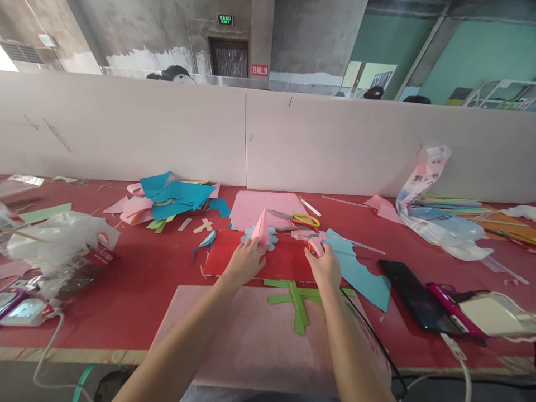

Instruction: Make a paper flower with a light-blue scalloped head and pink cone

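Note:
A pink paper cone (261, 228) stands upright on a blue scalloped paper piece (272, 239), over a red board (221, 254). My left hand (246, 259) has its fingers closed at the cone's lower left side. To the right, my right hand (324, 267) grips the handle of a pink glue gun (309, 237), whose nozzle points left toward the cone. Yellow-handled scissors (305, 220) lie just behind the glue gun, at the edge of a stack of pink paper (247, 206). Green paper strips (297, 307) cross each other in front of the red board.
Blue and pink scraps (176, 195) lie at the back left, plastic bags (62, 240) at the left. A blue sheet (360, 271), a black phone (419, 296) and a white charger (494, 314) with cables are on the right. A white partition (188, 134) stands behind.

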The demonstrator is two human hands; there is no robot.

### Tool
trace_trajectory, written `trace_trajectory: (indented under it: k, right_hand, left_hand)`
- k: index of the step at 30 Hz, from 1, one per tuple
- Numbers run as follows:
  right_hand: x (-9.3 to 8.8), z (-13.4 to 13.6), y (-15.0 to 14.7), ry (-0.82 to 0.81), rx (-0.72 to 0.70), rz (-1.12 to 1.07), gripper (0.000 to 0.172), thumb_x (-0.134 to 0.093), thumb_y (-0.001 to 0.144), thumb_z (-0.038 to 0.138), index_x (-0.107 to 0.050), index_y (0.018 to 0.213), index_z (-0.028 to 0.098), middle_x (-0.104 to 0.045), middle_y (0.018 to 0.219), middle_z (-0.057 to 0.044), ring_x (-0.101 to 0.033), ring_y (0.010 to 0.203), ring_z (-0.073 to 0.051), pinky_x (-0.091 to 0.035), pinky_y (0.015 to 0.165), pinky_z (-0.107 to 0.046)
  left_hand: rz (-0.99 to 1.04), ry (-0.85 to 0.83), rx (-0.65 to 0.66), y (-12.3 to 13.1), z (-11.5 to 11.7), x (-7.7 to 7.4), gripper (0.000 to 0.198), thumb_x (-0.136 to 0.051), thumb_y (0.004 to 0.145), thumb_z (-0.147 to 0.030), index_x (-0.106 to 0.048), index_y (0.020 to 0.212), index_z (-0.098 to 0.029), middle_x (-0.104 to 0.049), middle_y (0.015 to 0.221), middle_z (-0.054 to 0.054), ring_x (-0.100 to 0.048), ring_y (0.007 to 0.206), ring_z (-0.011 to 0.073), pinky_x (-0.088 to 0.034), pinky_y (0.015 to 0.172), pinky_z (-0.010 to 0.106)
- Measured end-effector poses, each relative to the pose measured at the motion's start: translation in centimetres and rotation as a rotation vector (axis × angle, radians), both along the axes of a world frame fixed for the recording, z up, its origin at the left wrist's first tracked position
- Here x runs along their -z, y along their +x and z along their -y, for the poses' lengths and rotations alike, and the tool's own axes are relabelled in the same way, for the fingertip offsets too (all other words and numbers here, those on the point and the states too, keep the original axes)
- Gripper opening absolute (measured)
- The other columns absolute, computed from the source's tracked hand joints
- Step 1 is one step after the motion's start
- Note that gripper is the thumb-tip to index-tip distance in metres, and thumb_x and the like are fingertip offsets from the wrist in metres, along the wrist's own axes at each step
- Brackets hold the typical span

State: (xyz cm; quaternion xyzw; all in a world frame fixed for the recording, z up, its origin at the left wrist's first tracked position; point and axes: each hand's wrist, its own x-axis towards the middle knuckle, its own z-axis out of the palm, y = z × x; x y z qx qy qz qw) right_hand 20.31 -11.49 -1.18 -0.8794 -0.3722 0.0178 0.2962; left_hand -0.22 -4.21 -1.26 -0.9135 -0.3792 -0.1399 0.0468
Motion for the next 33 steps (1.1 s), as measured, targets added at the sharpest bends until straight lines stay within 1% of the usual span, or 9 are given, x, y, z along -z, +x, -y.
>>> trace_trajectory:
  k: [11,15,17,20,23,28,30,33]
  right_hand:
    - [-0.4,0.1,-0.2,-0.005,0.004,-0.020,0.043,-0.046,0.073,0.051,-0.049,0.104,0.022,-0.061,0.089,-0.006,-0.058,0.080,-0.022,-0.035,0.056,-0.027]
    - [-0.2,0.0,-0.2,-0.006,0.012,-0.018,0.043,-0.046,0.072,0.052,-0.049,0.103,0.022,-0.061,0.092,-0.005,-0.058,0.081,-0.022,-0.034,0.055,-0.026]
    - [0.0,-0.1,-0.1,0.003,0.017,-0.012,0.043,-0.047,0.072,0.052,-0.049,0.102,0.023,-0.061,0.093,-0.005,-0.058,0.081,-0.021,-0.034,0.055,-0.026]
    - [0.3,-0.1,0.1,0.021,0.002,-0.015,0.041,-0.046,0.072,0.052,-0.049,0.100,0.023,-0.061,0.091,-0.004,-0.057,0.079,-0.020,-0.033,0.054,-0.026]
    - [0.6,-0.1,0.3,0.040,-0.015,-0.004,0.040,-0.045,0.072,0.052,-0.050,0.098,0.022,-0.061,0.089,-0.004,-0.057,0.078,-0.020,-0.033,0.054,-0.025]
    - [0.8,-0.2,0.4,0.043,-0.010,-0.002,0.041,-0.047,0.070,0.053,-0.050,0.098,0.022,-0.061,0.088,-0.003,-0.057,0.074,-0.020,-0.031,0.052,-0.025]
    - [0.7,-0.2,0.3,0.046,-0.011,-0.015,0.042,-0.047,0.070,0.053,-0.050,0.098,0.022,-0.061,0.088,-0.004,-0.057,0.075,-0.020,-0.031,0.052,-0.025]
    - [0.7,-0.2,0.3,0.044,-0.010,-0.022,0.042,-0.047,0.070,0.053,-0.050,0.098,0.023,-0.061,0.089,-0.004,-0.057,0.077,-0.021,-0.030,0.053,-0.025]
  left_hand:
    - [-0.018,0.048,-0.057,1.0,1.0,0.1,0.039,-0.037,0.083,-0.033,-0.048,0.118,-0.022,-0.049,0.106,0.012,-0.048,0.093,0.0249,-0.040,0.074,0.036]
    - [-0.016,0.027,-0.051,0.9,1.1,-0.2,0.038,-0.038,0.082,-0.032,-0.049,0.117,-0.022,-0.049,0.105,0.012,-0.048,0.093,0.0252,-0.041,0.075,0.036]
    - [-0.011,-0.006,-0.058,0.6,1.1,-0.5,0.036,-0.038,0.082,-0.032,-0.051,0.115,-0.023,-0.050,0.101,0.010,-0.049,0.091,0.0234,-0.042,0.074,0.034]
    - [0.017,-0.081,-0.079,0.0,1.0,-0.9,0.032,-0.038,0.083,-0.031,-0.055,0.109,-0.025,-0.051,0.099,0.008,-0.053,0.084,0.0181,-0.042,0.073,0.029]
    - [0.062,-0.155,-0.088,-0.5,0.8,-1.2,0.031,-0.035,0.085,-0.029,-0.060,0.101,-0.025,-0.054,0.100,0.005,-0.055,0.076,0.0138,-0.041,0.069,0.025]
    - [0.112,-0.242,-0.133,-0.9,0.5,-1.8,0.030,-0.035,0.084,-0.025,-0.064,0.083,-0.020,-0.061,0.098,0.004,-0.057,0.073,0.0132,-0.038,0.062,0.023]
    - [0.132,-0.248,-0.160,-1.0,0.3,-1.9,0.029,-0.036,0.083,-0.023,-0.064,0.078,-0.020,-0.063,0.094,0.003,-0.058,0.071,0.0133,-0.036,0.059,0.022]
    - [0.155,-0.247,-0.152,-1.2,0.1,-1.9,0.029,-0.036,0.082,-0.021,-0.062,0.071,-0.020,-0.064,0.092,0.001,-0.058,0.069,0.0132,-0.033,0.055,0.022]
